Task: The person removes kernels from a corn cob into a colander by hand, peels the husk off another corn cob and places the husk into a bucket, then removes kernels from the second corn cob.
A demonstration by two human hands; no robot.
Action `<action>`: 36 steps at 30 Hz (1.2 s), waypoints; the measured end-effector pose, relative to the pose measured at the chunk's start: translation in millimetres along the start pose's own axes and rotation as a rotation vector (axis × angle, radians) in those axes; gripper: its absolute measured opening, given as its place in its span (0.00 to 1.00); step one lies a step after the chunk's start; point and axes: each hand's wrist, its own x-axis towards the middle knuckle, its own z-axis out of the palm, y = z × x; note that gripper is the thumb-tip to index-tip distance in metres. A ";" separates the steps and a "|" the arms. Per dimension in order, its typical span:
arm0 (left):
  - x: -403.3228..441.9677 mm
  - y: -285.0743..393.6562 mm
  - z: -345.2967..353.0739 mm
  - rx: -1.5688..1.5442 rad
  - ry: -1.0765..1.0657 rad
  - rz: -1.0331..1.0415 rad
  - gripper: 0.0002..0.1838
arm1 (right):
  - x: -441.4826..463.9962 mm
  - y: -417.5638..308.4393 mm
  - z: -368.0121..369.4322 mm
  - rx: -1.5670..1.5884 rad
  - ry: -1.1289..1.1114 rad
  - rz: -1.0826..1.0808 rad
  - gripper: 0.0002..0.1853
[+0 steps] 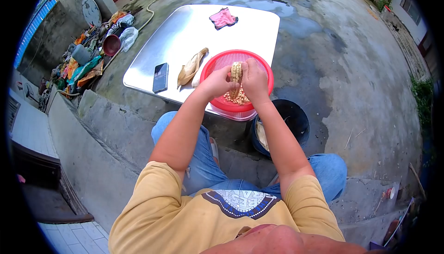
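An ear of corn point(236, 72) is held upright over a red plastic basket point(218, 62). My left hand point(219, 83) has its fingers closed round the ear's left side. On the other side, my right hand point(254, 81) grips the ear, its thumb near the top. Loose corn kernels point(238, 98) lie in the bottom of the basket below my hands. Left of the basket, a dry corn husk point(188, 71) rests on the shiny metal table point(178, 27).
A phone point(160, 77) lies at the table's left, and a pink cloth point(223, 18) at its far side. Beside my right knee stands a dark bucket point(291, 120) with pale husk in it. Piled bags and containers point(85, 64) line the wall at left.
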 end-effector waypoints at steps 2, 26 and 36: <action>3.4 -7.7 0.8 0.016 0.010 0.008 0.32 | -1.5 -2.9 -0.1 -0.067 -0.026 0.028 0.13; -6.7 14.0 -1.5 0.174 0.023 -0.033 0.29 | 1.2 6.9 2.3 0.077 -0.075 0.108 0.16; -3.2 10.0 -5.3 -0.041 -0.061 -0.068 0.30 | 0.8 5.6 2.1 0.122 -0.050 0.060 0.14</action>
